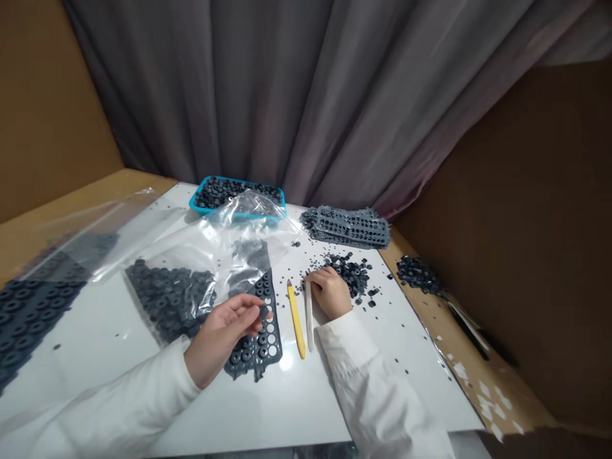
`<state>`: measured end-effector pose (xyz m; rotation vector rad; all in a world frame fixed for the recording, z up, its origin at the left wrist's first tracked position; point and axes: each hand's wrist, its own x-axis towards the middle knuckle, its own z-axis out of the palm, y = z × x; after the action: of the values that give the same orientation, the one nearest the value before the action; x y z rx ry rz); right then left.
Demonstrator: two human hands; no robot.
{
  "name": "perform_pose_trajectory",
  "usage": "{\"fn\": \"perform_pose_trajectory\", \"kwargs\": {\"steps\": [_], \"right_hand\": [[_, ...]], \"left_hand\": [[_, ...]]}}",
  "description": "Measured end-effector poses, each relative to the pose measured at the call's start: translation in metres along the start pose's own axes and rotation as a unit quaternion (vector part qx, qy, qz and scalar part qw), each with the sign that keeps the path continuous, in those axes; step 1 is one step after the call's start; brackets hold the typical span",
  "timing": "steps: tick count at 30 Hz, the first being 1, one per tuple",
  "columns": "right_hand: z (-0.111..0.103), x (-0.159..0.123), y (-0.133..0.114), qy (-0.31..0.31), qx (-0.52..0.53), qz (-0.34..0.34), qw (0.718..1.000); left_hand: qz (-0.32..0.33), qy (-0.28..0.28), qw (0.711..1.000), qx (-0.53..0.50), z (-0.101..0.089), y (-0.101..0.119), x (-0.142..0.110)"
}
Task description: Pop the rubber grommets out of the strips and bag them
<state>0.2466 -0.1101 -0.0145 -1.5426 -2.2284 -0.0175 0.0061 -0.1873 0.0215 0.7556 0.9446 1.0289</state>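
Note:
My left hand (228,333) is closed in a pinch above a dark rubber sheet (276,352) with rows of round rings. Between its thumb and forefinger shows a small dark rubber piece (264,312). White round spots line one row of the sheet. My right hand (331,292) rests on the table with curled fingers, at the far end of a white stick (310,325); whether its hidden fingertips hold anything is unclear. To the left of the stick lies a yellow pointed tool (296,322). A pile of small black pieces (351,273) sits just beyond my right hand.
A clear plastic bag of dark rings (167,293) lies left of the sheet. Behind it stands a blue basket (201,209) full of black pieces. Stacked perforated sheets (349,226) lie at the back right. Another ringed sheet (36,312) is at far left. Cardboard walls (526,210) flank the table.

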Motion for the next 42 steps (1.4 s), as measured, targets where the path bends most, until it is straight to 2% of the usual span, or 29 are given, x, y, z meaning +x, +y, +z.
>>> {"fn": "perform_pose_trajectory", "kwargs": {"steps": [3,5,7,8,10,12,15,17,19,20,21,22,23,25,27,30,33,36,38,40,41,42], "right_hand": [[0.001,0.001,0.001,-0.004,0.020,-0.001,1.000],[-0.003,0.002,-0.006,0.027,0.059,-0.004,0.998],[-0.012,0.001,-0.023,0.073,0.149,-0.023,0.986],[-0.018,0.000,-0.035,0.089,0.211,-0.042,0.973],[-0.030,-0.002,-0.064,0.071,0.337,-0.095,0.934],[-0.041,-0.004,-0.091,0.053,0.403,-0.135,0.904],[-0.049,0.002,-0.109,0.063,0.416,-0.145,0.896],[-0.053,0.016,-0.102,0.062,0.408,-0.127,0.902],[-0.056,0.040,-0.080,0.066,0.406,-0.059,0.910],[-0.057,0.055,-0.067,0.075,0.406,-0.007,0.911],[-0.058,0.071,-0.052,0.088,0.407,0.063,0.907],[-0.058,0.088,-0.038,0.098,0.402,0.094,0.906],[-0.058,0.104,-0.025,0.108,0.396,0.113,0.905],[-0.055,0.131,-0.007,0.120,0.386,0.147,0.903],[-0.051,0.151,0.000,0.116,0.380,0.165,0.903],[-0.046,0.168,-0.010,0.094,0.372,0.162,0.909],[-0.044,0.179,-0.037,0.044,0.370,0.119,0.920],[-0.054,0.186,-0.072,-0.063,0.368,0.046,0.927],[-0.071,0.189,-0.092,-0.144,0.361,0.006,0.921],[-0.096,0.193,-0.103,-0.201,0.368,-0.031,0.907],[-0.109,0.196,-0.104,-0.214,0.385,-0.056,0.896],[-0.120,0.201,-0.101,-0.187,0.409,-0.073,0.890]], "left_hand": [[0.000,-0.005,1.000,-0.004,0.002,0.001,0.001],[0.008,-0.012,1.000,0.001,0.002,0.002,0.004],[0.023,-0.020,0.999,0.012,0.001,0.002,0.006],[0.034,-0.022,0.999,0.022,0.001,0.002,0.008],[0.066,-0.028,0.996,0.049,0.000,0.003,0.010],[0.101,-0.034,0.992,0.074,0.001,0.005,0.009],[0.130,-0.035,0.984,0.114,0.003,0.014,0.008],[0.157,-0.031,0.972,0.172,0.004,0.032,0.012],[0.228,-0.024,0.933,0.277,0.004,0.060,0.027],[0.288,-0.017,0.890,0.353,0.004,0.077,0.040],[0.342,-0.011,0.829,0.442,0.005,0.094,0.055],[0.382,-0.016,0.767,0.515,0.006,0.111,0.072],[0.394,-0.034,0.721,0.569,0.008,0.125,0.090],[0.396,-0.048,0.708,0.583,0.013,0.145,0.122],[0.395,-0.054,0.705,0.586,0.018,0.154,0.144],[0.410,-0.055,0.699,0.583,0.018,0.152,0.151],[0.441,-0.061,0.681,0.581,0.009,0.150,0.135],[0.470,-0.066,0.668,0.572,-0.005,0.155,0.110],[0.488,-0.059,0.651,0.579,-0.016,0.162,0.092],[0.503,-0.044,0.608,0.613,-0.025,0.170,0.076],[0.508,-0.036,0.593,0.624,-0.030,0.174,0.068],[0.513,-0.032,0.584,0.628,-0.034,0.179,0.061]]}}
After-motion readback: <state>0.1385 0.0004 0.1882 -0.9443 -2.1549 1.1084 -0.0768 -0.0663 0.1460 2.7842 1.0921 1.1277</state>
